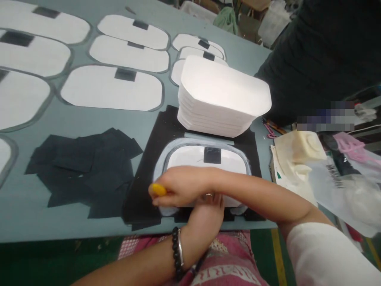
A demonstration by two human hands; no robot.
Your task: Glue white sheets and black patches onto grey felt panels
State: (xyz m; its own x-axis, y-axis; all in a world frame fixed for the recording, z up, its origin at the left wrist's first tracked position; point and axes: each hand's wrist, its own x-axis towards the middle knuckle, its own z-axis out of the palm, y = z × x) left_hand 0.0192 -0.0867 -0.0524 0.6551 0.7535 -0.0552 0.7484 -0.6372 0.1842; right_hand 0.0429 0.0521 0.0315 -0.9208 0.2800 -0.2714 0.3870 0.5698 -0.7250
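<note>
panel stack [223,95]: apparently on mat [141,190], rear | patches [86,171]: left | bag [327,190]: right

Hands [182,184] over white panel [187,155] (contact unclear)

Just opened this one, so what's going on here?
A person is working at a table with both hands. The right hand grips something with a yellow handle, its arm crossing over the left hand, which is partly hidden at the near side of a white panel. That panel has a dark patch and lies over black sheets. Just beyond is a stack of white panels; dark pieces lie to the left, with more patched panels spread farther back.
</note>
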